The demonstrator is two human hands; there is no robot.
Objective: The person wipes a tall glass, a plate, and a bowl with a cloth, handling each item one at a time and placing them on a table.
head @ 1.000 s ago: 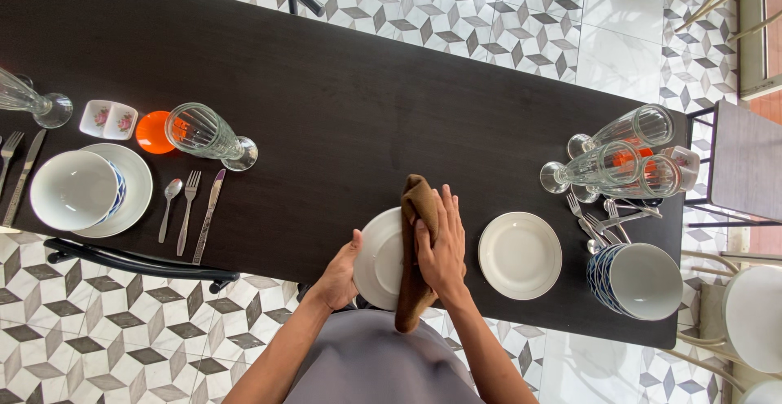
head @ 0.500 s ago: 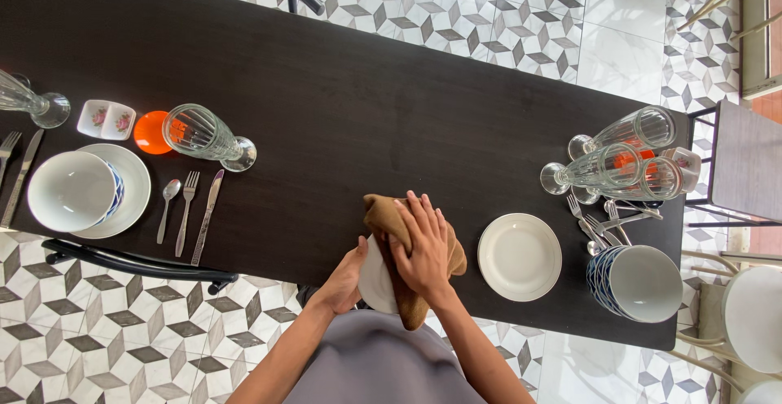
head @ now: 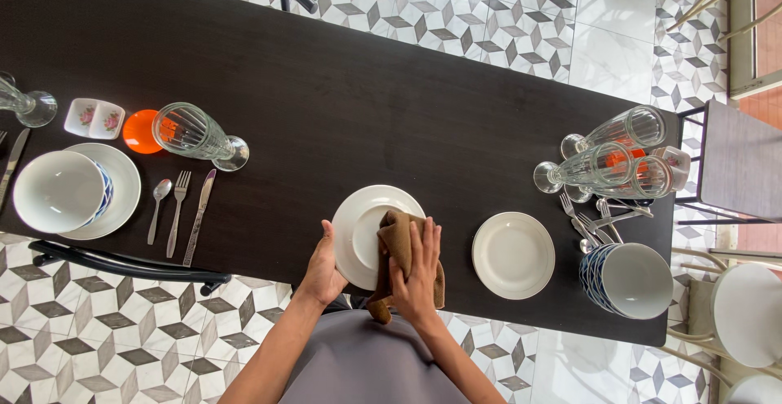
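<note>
Since half a second ago the brown cloth [head: 405,259] has slid to the right side of the white plate [head: 363,230], leaving most of the plate's face uncovered where before the cloth lay bunched over it. Now the right hand [head: 417,272] lies flat on the cloth with its fingers spread, pressing it against the plate's right rim; it pins the cloth under the palm rather than pinching it. At the plate's left edge the left hand [head: 323,267] curls around the rim, thumb on top, steadying it at the near edge of the dark table [head: 342,103].

Just to the right sits a second white plate [head: 513,255], apart from the first, and beyond it a stack of blue-patterned bowls [head: 627,280], loose cutlery [head: 588,218] and clear glasses lying on their sides [head: 621,158]. Far to the left a place is laid with a bowl on a plate [head: 59,192], a spoon, fork and knife [head: 179,212] and a ribbed glass [head: 194,133].

To wipe well, I judge the cloth should stay flat under the palm and sweep round the rim, while the left hand keeps the plate from slipping off the table's edge
</note>
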